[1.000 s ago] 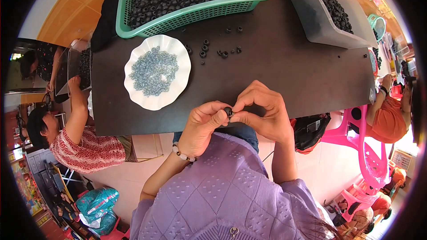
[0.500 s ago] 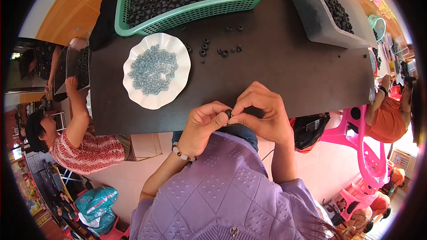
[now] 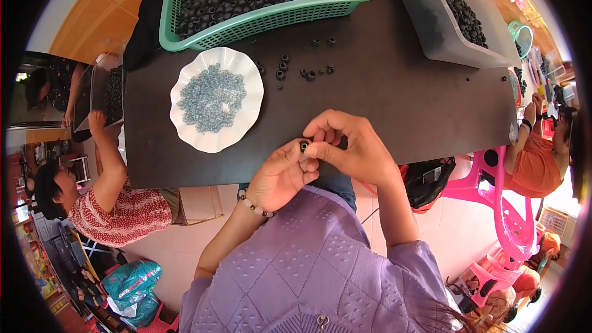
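Close to the table's near edge, my left hand pinches a small black hollow round part between thumb and forefinger. A pale spot shows in the opening of the part. My right hand meets it from the right, its thumb and curled fingers closed at the same part. Left of my hands stands a white scalloped plate with a heap of small clear bluish rings on it. Several loose black parts of the same kind lie on the table beyond my hands.
A green basket full of black parts stands at the far side of the dark table. A translucent bin with more is at the far right. One person sits at left, another at right near a pink chair.
My hands have shifted slightly left and up. My left hand has turned palm-up, so the opening of the black part now shows. My right fingers have curled in more.
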A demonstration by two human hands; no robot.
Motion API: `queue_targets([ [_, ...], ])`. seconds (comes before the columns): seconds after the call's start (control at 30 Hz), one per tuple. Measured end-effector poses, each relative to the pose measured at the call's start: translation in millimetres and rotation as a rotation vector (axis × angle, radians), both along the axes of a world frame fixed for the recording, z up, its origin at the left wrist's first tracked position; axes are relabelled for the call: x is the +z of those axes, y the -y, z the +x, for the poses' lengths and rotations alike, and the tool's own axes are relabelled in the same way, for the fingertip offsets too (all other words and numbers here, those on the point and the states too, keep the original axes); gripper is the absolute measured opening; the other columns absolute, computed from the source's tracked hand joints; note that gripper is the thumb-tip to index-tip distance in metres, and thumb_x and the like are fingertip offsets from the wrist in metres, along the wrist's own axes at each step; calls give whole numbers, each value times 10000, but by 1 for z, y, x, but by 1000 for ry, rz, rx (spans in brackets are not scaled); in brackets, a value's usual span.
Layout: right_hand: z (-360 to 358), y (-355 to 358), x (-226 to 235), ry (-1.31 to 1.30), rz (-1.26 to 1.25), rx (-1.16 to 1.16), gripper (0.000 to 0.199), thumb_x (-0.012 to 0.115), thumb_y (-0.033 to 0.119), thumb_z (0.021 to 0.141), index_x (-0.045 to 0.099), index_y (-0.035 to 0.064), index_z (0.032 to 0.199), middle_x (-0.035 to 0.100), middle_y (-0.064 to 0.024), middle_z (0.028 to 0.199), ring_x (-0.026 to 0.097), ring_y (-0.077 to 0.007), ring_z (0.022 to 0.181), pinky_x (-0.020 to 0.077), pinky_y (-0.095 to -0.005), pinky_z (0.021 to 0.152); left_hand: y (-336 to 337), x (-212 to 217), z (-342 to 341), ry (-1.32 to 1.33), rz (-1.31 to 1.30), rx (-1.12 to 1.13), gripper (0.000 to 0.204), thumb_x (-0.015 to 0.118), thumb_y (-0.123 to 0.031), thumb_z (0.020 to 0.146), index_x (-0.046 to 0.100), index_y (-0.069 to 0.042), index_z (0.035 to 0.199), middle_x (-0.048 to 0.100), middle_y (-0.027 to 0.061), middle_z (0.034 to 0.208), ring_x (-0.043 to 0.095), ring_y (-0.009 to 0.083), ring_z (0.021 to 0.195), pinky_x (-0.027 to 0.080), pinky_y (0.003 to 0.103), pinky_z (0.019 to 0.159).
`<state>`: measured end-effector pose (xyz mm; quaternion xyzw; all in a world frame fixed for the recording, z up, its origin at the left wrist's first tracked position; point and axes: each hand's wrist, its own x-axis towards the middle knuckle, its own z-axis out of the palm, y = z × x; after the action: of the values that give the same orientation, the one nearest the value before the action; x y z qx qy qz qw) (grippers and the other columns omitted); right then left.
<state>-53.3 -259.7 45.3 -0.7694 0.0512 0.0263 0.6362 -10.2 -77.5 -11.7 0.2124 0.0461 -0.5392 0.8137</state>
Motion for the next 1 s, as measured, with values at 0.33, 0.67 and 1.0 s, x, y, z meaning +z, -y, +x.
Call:
queue_targets([
  [0.33, 32, 53, -10, 143, -599, -131, 138, 669, 106, 828, 646, 0, 915, 661, -129, 792, 592, -175, 652, 467, -306, 618, -1, 6, 2, -5, 32, 29, 162, 568, -261, 955, 595, -105, 992, 560, -6, 992, 524, 113, 854, 453, 263, 765],
  [0.67, 5, -18, 73, 303, 610, 157, 268, 617, 226, 872, 638, -40, 897, 641, -120, 747, 597, -174, 660, 457, -276, 616, 5, 9, 0, -4, 141, 47, 185, 571, -275, 953, 600, -97, 998, 558, -1, 989, 524, 114, 854, 456, 274, 772],
  [1.0, 8, -52, 98, 694, 1267, 934, 265, 523, 224, 964, 628, -6, 1044, 651, -110, 963, 599, -241, 827, 429, -349, 710, 3, 2, 2, 51, 38, 19, 223, 566, -297, 953, 594, -86, 1017, 551, 16, 984, 534, 120, 869, 467, 291, 766],
])
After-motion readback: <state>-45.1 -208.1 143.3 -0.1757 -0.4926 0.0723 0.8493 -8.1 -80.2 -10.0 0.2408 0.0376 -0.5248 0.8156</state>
